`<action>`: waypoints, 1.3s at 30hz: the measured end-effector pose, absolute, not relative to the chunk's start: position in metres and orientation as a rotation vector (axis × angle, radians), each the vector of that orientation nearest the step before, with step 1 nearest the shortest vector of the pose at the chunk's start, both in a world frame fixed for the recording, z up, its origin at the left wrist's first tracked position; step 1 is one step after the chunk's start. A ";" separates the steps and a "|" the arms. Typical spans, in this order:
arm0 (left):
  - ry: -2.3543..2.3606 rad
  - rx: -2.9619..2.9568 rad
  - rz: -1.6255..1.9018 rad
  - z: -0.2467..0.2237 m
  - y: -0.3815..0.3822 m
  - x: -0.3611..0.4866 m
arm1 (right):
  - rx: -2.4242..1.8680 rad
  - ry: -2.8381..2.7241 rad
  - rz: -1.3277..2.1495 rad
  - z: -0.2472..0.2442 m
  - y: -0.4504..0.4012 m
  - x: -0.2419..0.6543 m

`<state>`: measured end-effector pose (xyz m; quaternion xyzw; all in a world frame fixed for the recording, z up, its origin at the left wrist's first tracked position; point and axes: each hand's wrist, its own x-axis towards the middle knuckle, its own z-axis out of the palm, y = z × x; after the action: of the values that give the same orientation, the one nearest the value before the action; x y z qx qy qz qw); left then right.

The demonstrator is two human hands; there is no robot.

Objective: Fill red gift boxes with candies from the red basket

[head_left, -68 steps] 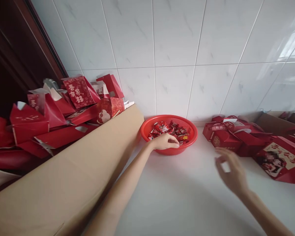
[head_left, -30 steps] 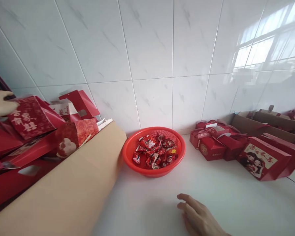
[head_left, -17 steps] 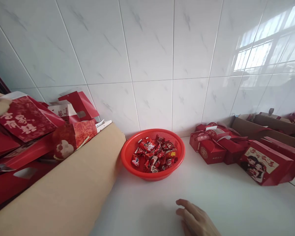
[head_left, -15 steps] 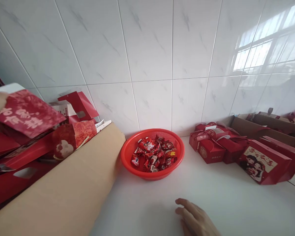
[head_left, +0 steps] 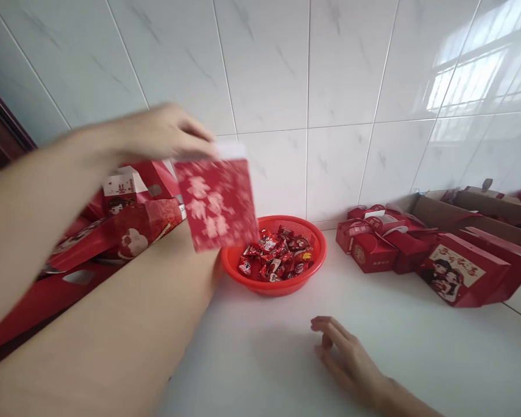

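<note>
My left hand (head_left: 173, 130) grips the white top edge of a red gift box (head_left: 217, 202) with pale characters on its front; both are blurred by motion. The box hangs upright, overlapping the left rim of a red plastic basket (head_left: 278, 288). Inside that basket lie several red-wrapped sweets (head_left: 282, 255). Over the white tabletop (head_left: 260, 353), in front of the basket, my right hand (head_left: 347, 353) has its fingers loosely curved and apart, with nothing in them.
On the left, a cardboard carton (head_left: 134, 324) holds several red boxes (head_left: 125, 231). Small red boxes (head_left: 373, 249) and a larger red box with a printed couple (head_left: 464, 272) stand on the right. More cardboard cartons (head_left: 495, 208) are behind them, along the tiled wall (head_left: 269, 69).
My left hand has carried the red gift box from the far left, above the carton, rightward to beside the basket. My right hand has come further into view, still empty.
</note>
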<state>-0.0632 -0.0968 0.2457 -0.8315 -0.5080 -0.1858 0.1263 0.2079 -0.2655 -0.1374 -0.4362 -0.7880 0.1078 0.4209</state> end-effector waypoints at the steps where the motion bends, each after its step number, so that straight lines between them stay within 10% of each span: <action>1: -1.442 -2.652 -0.391 0.235 -0.106 -0.045 | -1.111 -1.930 0.332 -0.135 -0.265 0.211; 14: -1.089 -3.576 0.332 0.101 -0.143 0.054 | -0.957 -1.714 0.904 -0.116 -0.262 0.236; 39: -0.927 -4.240 -0.255 0.004 -0.128 0.016 | -1.364 -1.843 0.761 -0.130 -0.251 0.221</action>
<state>0.0162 -0.1279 0.0039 -0.8033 -0.1756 -0.0483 -0.5670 0.2214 -0.2513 -0.1302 -0.5278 -0.7132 0.2945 0.3550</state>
